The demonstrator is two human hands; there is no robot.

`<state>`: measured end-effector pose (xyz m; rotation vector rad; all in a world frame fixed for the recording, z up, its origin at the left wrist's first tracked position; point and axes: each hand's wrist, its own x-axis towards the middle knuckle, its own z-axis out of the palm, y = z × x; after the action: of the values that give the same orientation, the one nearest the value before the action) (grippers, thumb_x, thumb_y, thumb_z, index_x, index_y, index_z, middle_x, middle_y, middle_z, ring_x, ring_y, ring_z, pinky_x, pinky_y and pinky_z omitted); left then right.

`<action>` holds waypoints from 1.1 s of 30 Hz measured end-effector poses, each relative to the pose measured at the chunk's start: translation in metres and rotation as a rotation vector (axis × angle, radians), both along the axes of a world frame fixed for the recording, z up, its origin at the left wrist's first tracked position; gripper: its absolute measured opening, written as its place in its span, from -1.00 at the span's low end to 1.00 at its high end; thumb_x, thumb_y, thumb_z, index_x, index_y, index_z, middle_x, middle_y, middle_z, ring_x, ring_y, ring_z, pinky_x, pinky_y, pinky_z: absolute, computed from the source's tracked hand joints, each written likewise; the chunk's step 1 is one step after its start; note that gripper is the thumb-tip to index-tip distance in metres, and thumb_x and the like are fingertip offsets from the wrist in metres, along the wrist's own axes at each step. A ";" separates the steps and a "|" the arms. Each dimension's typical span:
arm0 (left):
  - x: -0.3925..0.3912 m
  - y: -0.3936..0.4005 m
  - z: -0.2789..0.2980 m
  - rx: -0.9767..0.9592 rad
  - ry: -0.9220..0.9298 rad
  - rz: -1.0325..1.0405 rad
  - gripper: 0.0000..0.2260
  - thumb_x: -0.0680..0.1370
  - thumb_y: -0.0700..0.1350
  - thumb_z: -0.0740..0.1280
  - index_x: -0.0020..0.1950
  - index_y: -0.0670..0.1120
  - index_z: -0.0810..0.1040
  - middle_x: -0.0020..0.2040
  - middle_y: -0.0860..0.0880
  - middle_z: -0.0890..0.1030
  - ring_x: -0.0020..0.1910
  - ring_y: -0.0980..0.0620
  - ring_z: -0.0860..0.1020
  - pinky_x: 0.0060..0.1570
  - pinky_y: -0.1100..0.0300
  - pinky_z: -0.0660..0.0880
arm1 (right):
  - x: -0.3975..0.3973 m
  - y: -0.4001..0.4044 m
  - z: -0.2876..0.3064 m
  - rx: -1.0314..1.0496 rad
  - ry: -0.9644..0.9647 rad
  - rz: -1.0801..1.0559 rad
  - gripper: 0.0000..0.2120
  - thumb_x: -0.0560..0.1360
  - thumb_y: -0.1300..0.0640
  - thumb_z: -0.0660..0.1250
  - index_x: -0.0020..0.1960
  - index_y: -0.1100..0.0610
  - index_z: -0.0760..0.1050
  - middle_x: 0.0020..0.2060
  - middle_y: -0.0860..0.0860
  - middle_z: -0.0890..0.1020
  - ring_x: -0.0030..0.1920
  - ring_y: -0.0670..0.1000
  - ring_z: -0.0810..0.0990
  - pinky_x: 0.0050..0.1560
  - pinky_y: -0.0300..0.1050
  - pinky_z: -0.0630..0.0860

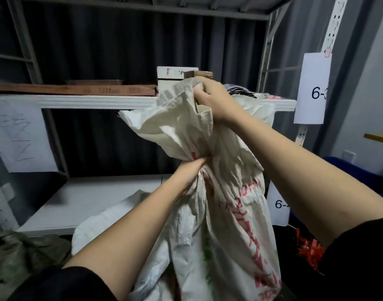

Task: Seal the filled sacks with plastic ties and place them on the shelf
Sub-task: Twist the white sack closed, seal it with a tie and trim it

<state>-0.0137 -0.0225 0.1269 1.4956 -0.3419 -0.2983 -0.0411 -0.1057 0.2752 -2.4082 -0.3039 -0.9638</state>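
Head view: one printed sack [225,192]; right hand [210,98] clenched on its mouth, left hand [190,172] gripping the neck below.

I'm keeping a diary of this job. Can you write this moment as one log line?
step: gathering sack neck | left hand: squeezing woven sack | right hand: gripping sack mouth | tie: none visible

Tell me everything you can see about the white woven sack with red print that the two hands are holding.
The white woven sack with red print looks like creased plastic weave, with faint green marks low down. It hangs upright before the white metal shelf. The left hand squeezes its neck, and the right hand grips the loose open top above. No tie shows on it.
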 end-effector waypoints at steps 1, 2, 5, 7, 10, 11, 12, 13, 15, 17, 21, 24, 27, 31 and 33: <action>-0.001 0.000 0.000 -0.005 0.004 0.012 -0.56 0.48 -0.05 0.42 0.32 -0.17 0.50 0.26 -0.11 0.57 0.24 -0.07 0.52 0.33 0.03 0.40 | 0.004 -0.002 -0.001 0.033 0.037 0.039 -0.82 0.49 0.05 0.11 -0.27 0.01 0.38 -0.34 -0.13 0.50 -0.27 -0.08 0.44 -0.20 -0.10 0.34; 0.000 0.000 -0.002 -0.014 0.006 0.031 -0.60 0.50 -0.08 0.40 0.30 -0.20 0.52 0.23 -0.13 0.58 0.23 -0.08 0.53 0.33 0.03 0.41 | 0.006 -0.005 -0.001 0.057 0.064 0.066 -0.82 0.50 0.05 0.14 -0.27 0.01 0.34 -0.37 -0.16 0.47 -0.29 -0.12 0.41 -0.17 -0.12 0.33; 0.006 0.006 -0.007 -0.023 0.029 0.096 -0.79 0.50 -0.13 0.36 0.06 -0.23 0.61 0.07 -0.17 0.64 0.11 -0.11 0.58 0.20 0.05 0.46 | 0.006 -0.028 -0.001 0.190 0.099 0.129 -0.83 0.53 -0.05 0.27 -0.15 0.01 0.40 -0.26 -0.14 0.47 -0.20 -0.17 0.43 -0.06 -0.20 0.35; 0.010 0.010 -0.008 -0.025 0.062 0.100 -0.81 0.44 -0.08 0.38 -0.10 -0.20 0.64 0.00 -0.21 0.67 0.06 -0.15 0.61 0.17 -0.05 0.48 | -0.001 -0.051 -0.002 0.233 0.104 0.123 -0.77 0.52 -0.14 0.29 0.01 0.01 0.47 -0.09 -0.12 0.55 -0.04 -0.18 0.50 0.06 -0.23 0.38; 0.017 0.016 -0.010 -0.022 0.102 0.098 -0.67 0.31 0.01 0.40 -0.06 -0.20 0.65 -0.01 -0.19 0.68 0.05 -0.15 0.62 0.17 -0.06 0.48 | -0.013 -0.090 -0.012 0.014 0.192 -0.105 -0.52 0.44 -0.25 0.28 0.23 0.01 0.43 0.08 -0.09 0.53 0.12 -0.07 0.48 0.17 -0.10 0.36; 0.017 0.018 -0.010 -0.022 0.104 0.092 -0.67 0.30 0.01 0.40 -0.06 -0.19 0.66 -0.03 -0.18 0.68 0.05 -0.15 0.62 0.16 -0.04 0.48 | -0.016 -0.102 -0.015 -0.051 0.215 -0.198 -0.46 0.37 -0.27 0.26 0.24 0.01 0.41 0.06 -0.06 0.51 0.11 -0.01 0.47 0.18 -0.03 0.36; 0.016 0.019 -0.008 -0.025 0.110 0.082 -0.71 0.33 -0.02 0.40 -0.08 -0.19 0.65 -0.05 -0.17 0.69 0.04 -0.15 0.62 0.15 -0.01 0.49 | -0.020 -0.111 -0.018 -0.075 0.231 -0.263 -0.41 0.29 -0.27 0.23 0.23 -0.01 0.40 0.04 -0.03 0.51 0.11 0.04 0.47 0.20 0.04 0.36; 0.016 0.019 -0.008 -0.033 0.122 0.073 -0.76 0.37 -0.05 0.39 -0.10 -0.18 0.65 -0.08 -0.16 0.69 0.02 -0.15 0.63 0.14 0.00 0.49 | -0.023 -0.117 -0.021 -0.068 0.257 -0.304 -0.35 0.22 -0.24 0.22 0.25 0.01 0.39 0.04 0.00 0.50 0.12 0.08 0.46 0.22 0.10 0.35; 0.014 0.020 -0.007 -0.053 0.150 0.069 -0.83 0.41 -0.09 0.37 -0.14 -0.19 0.63 -0.16 -0.16 0.67 -0.05 -0.15 0.63 0.07 0.02 0.50 | -0.023 -0.126 -0.025 -0.128 0.356 -0.369 -0.30 0.17 -0.21 0.24 0.24 0.09 0.40 0.05 0.04 0.50 0.14 0.10 0.42 0.20 0.09 0.30; 0.011 0.020 -0.005 -0.056 0.157 0.069 -0.83 0.38 -0.07 0.38 -0.17 -0.18 0.61 -0.20 -0.16 0.64 -0.10 -0.14 0.61 -0.01 0.05 0.48 | -0.020 -0.131 -0.032 -0.272 0.429 -0.453 -0.46 0.26 -0.17 0.31 0.10 0.16 0.46 0.02 0.05 0.52 0.15 0.10 0.37 0.15 0.04 0.21; 0.007 0.019 -0.004 -0.009 0.071 0.028 -0.64 0.18 0.12 0.49 -0.15 -0.06 0.62 -0.15 -0.06 0.62 -0.09 -0.02 0.55 -0.02 0.13 0.39 | -0.016 -0.131 -0.035 -0.239 0.189 -0.443 -0.79 0.50 0.02 0.24 -0.20 0.15 0.44 -0.15 0.11 0.57 0.01 0.17 0.48 0.02 0.04 0.27; 0.004 0.017 -0.002 0.056 0.024 -0.073 -0.64 0.37 0.07 0.50 0.06 -0.11 0.64 -0.16 0.06 0.61 -0.17 0.19 0.53 -0.01 0.26 0.38 | -0.016 -0.123 -0.026 -0.143 -0.005 -0.384 -0.84 0.53 0.10 0.21 -0.11 0.21 0.41 -0.19 0.11 0.55 -0.09 0.14 0.47 -0.07 0.04 0.32; 0.001 0.011 0.000 0.143 -0.021 -0.075 -0.49 0.25 0.14 0.55 0.08 -0.12 0.66 -0.02 0.01 0.67 -0.01 0.11 0.60 0.17 0.20 0.46 | -0.016 -0.103 -0.009 -0.044 -0.099 -0.230 -0.91 0.54 0.15 0.16 -0.13 0.12 0.30 -0.29 -0.04 0.42 -0.14 0.03 0.37 -0.17 -0.10 0.23; -0.006 -0.002 0.002 0.077 0.011 -0.064 -0.49 0.27 0.06 0.57 0.11 -0.19 0.64 0.00 -0.06 0.69 0.00 0.02 0.65 0.16 0.17 0.52 | -0.020 -0.059 0.016 0.039 -0.232 -0.012 -0.94 0.50 0.21 0.11 -0.13 0.12 0.32 -0.30 -0.14 0.42 -0.19 -0.09 0.38 -0.14 -0.15 0.28; -0.011 -0.011 0.004 0.005 -0.004 -0.053 -0.56 0.41 -0.06 0.50 0.21 -0.22 0.56 0.09 -0.08 0.64 0.07 -0.03 0.61 0.16 0.17 0.50 | -0.018 -0.033 0.025 0.105 -0.255 0.083 -0.90 0.46 0.20 0.09 -0.20 0.15 0.35 -0.35 -0.12 0.40 -0.26 -0.13 0.36 -0.17 -0.19 0.29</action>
<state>-0.0245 -0.0331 0.1311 1.4939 -0.3846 -0.3388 -0.0592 -0.1389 0.3004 -2.1626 -0.4306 -1.2186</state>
